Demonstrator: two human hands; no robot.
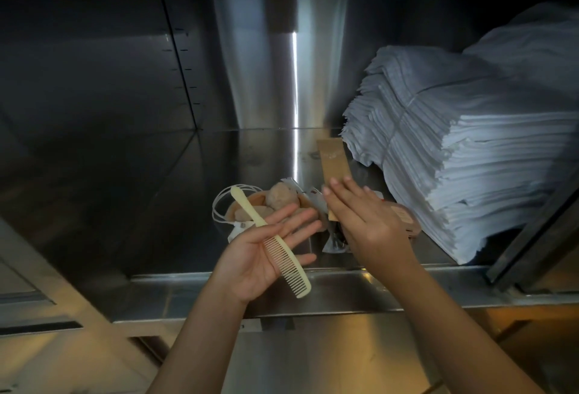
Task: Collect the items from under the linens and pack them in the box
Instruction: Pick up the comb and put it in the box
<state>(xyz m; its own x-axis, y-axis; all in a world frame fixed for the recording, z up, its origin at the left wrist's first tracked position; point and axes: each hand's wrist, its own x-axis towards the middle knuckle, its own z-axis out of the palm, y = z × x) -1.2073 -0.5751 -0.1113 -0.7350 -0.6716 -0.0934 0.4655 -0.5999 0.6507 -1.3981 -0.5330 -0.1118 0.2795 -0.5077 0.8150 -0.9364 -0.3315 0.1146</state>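
Observation:
A cream comb [275,246] lies across the upturned palm of my left hand [266,255], whose fingers are straight. My right hand [360,218] holds a long brown paper sleeve [333,162] upright, with fingers against its lower part. Behind both hands, on the steel shelf, lies a heap of small items: tan rounded sponges [280,198], a white cord [219,205], small sachets [313,199] and a pink packet [404,218]. A tall stack of folded white linens [463,149] stands on the right side of the shelf, beside the heap.
The steel shelf [188,205] sits inside a metal cabinet with a shiny back wall [266,64] and a raised front lip [344,274]. A dark cabinet door edge [539,243] slants at the right. Lower steel surfaces [313,356] lie beneath my arms.

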